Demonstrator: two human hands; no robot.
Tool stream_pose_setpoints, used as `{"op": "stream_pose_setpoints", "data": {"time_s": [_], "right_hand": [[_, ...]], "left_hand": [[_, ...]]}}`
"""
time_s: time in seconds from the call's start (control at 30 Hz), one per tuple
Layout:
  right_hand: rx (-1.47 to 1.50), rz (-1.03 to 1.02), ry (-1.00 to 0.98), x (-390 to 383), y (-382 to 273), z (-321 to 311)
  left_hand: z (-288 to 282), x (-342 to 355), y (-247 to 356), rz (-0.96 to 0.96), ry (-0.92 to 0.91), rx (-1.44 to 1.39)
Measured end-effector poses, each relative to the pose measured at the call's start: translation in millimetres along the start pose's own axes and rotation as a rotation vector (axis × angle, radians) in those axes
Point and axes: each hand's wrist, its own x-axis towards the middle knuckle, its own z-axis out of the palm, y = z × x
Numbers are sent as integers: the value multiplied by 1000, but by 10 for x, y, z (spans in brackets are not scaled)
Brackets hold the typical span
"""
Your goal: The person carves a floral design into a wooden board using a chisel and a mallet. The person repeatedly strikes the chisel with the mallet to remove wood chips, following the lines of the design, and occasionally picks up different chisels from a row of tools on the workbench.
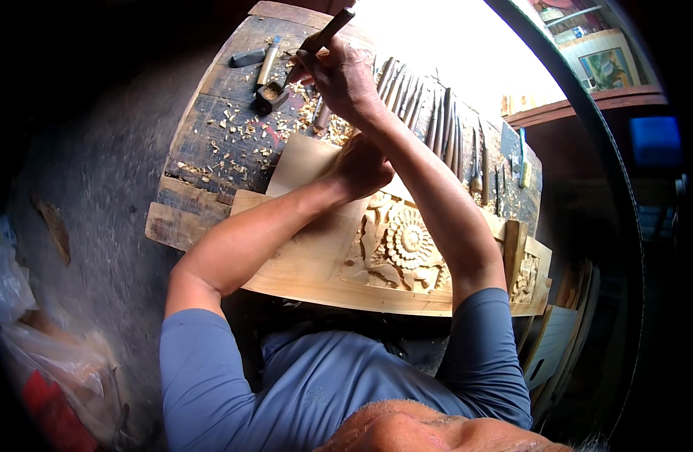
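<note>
Brown handle (330,29), clamped in the right hand's (348,81) fingers at upper centre, could knock the nearby tools (446,124) if swung wide; the left hand's (361,166) grip I cannot tell.

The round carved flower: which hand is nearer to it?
Left. The left hand is up and left of the flower in the picture; the right hand is farther up.

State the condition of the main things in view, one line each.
Right hand: closed around a dark stick-shaped tool
Left hand: grip unclear
Long pale wooden panel: carved with flower relief
Slender dark-handled tools: lying side by side
Small pale wood shavings: loose, scattered
</note>
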Motion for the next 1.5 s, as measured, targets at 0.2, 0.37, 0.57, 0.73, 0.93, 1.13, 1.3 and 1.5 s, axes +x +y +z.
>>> {"op": "stream_pose_setpoints", "data": {"time_s": [0.2, 0.37, 0.57, 0.73, 0.93, 1.13, 1.3, 1.5], "right_hand": [[-328, -32, 6, -6, 3, -160], [-195, -121, 425, -166, -792, -726], [-67, -154, 836, -822, -899, -1981], [417, 201, 612, -1160, -442, -1689], [770, 422, 432, -1290, -38, -1211], [871, 473, 387, -1226, 85, -1107], [911, 500, 370, -1175, 157, -1081], [961, 516, 334, -1123, 186, -1014]], "left_hand": [[124, 31, -89, 67, 2, 10], [181, 31, -202, 110, 104, -147], [19, 21, 97, -109, 122, -296], [-78, 57, 254, -184, -13, -368], [-92, 140, 286, -176, -210, -377], [-196, 157, 77, -165, -364, -284], [-195, 179, 42, -141, -397, -266], [-221, 133, -48, -266, -355, -383]]}}
